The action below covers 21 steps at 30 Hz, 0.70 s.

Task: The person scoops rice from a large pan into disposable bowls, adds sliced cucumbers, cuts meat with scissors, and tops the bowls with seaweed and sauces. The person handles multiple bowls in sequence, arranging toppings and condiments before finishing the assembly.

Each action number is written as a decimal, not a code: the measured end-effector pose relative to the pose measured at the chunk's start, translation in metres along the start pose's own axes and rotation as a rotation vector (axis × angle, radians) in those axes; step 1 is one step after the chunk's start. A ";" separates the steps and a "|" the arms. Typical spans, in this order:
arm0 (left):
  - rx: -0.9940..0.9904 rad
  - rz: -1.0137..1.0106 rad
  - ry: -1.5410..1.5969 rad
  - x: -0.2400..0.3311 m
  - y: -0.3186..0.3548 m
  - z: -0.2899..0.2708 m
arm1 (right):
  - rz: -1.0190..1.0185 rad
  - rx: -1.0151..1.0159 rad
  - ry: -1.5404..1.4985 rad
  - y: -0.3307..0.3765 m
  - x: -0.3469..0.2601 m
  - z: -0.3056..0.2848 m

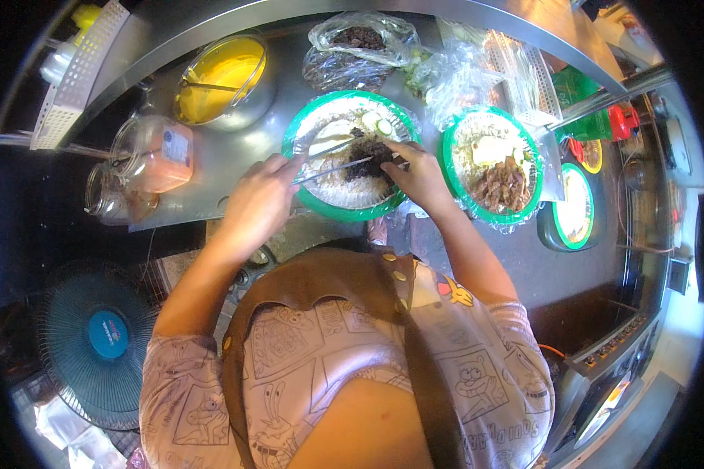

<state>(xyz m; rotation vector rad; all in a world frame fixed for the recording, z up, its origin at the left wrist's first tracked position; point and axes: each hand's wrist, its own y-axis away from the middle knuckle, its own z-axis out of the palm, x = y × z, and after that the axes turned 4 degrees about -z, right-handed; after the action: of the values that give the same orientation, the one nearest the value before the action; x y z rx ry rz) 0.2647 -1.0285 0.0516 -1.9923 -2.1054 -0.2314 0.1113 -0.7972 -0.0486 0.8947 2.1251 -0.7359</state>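
A green-rimmed plate [308, 202] lined with clear plastic holds rice [332, 187], pale slices, cucumber slices [377, 123] and a heap of dark, finely cut meat [368, 168]. My left hand [264, 195] grips a pair of metal tongs [321, 173], their two arms reaching over the plate to the dark meat. From the other side, my right hand [419, 173] has its thumb and fingers closed in on the meat's right edge. Just right of it stands a second green-rimmed plate [449, 168] with rice, pale food and browned meat strips [499, 187].
A pot of yellow sauce [223, 78] and a clear jar of orange-pink contents [168, 160] stand at the left. Plastic bags [360, 47] of dark food lie behind the plates. A metal shelf edge [289, 22] crosses above. A fan [105, 336] stands at lower left.
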 end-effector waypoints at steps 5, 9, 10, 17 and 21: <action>0.063 0.086 -0.061 -0.002 0.019 0.009 | -0.128 0.129 0.052 -0.002 -0.006 0.009; 0.001 0.070 -0.131 -0.011 0.024 0.021 | -0.100 0.082 0.292 -0.012 0.003 0.013; -0.014 0.056 -0.138 -0.011 0.025 0.019 | -0.105 0.068 0.317 -0.011 0.003 0.011; 0.051 0.036 -0.022 -0.002 0.006 -0.011 | -0.213 0.159 0.204 -0.009 0.003 0.005; 0.020 0.013 -0.008 -0.004 -0.011 -0.003 | -0.348 0.055 0.274 -0.021 0.009 -0.002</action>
<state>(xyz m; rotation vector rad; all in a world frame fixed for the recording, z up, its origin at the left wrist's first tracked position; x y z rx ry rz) 0.2541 -1.0334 0.0536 -1.9980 -2.0905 -0.1993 0.0901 -0.8052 -0.0495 0.6912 2.5542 -0.8894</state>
